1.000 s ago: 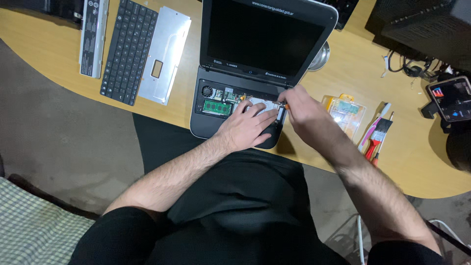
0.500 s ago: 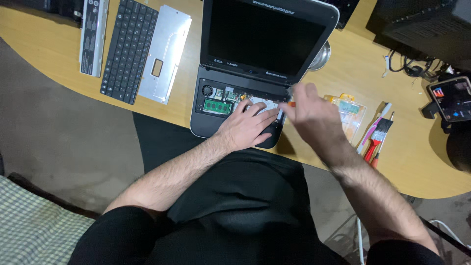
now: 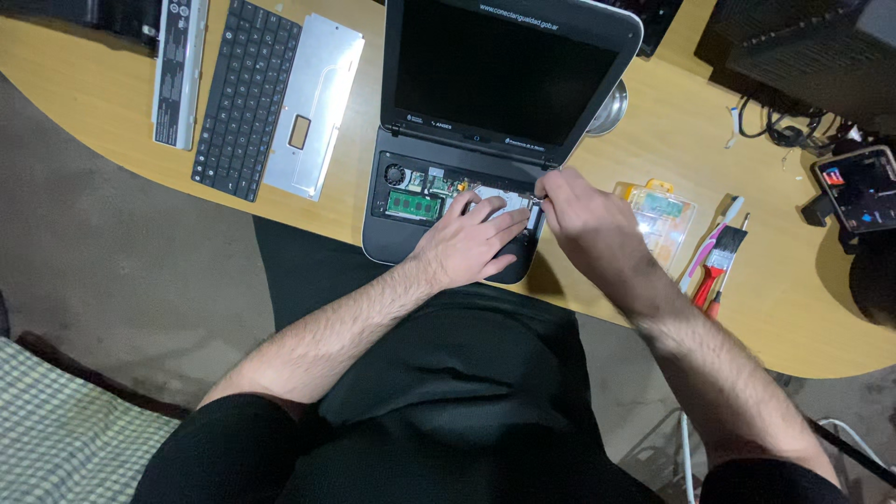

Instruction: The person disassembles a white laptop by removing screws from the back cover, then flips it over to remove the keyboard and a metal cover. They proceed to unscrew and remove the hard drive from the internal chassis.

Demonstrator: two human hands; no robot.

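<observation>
Dark laptop screen [image 3: 504,79] centre; lit phone screen [image 3: 861,191] far right.

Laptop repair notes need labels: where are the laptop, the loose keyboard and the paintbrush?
laptop [image 3: 504,84]: head view, middle of its dark screen.
keyboard [image 3: 245,93]: head view, middle of the black keys.
paintbrush [image 3: 723,252]: head view, on its bristles and ferrule, above the red handle.
</observation>
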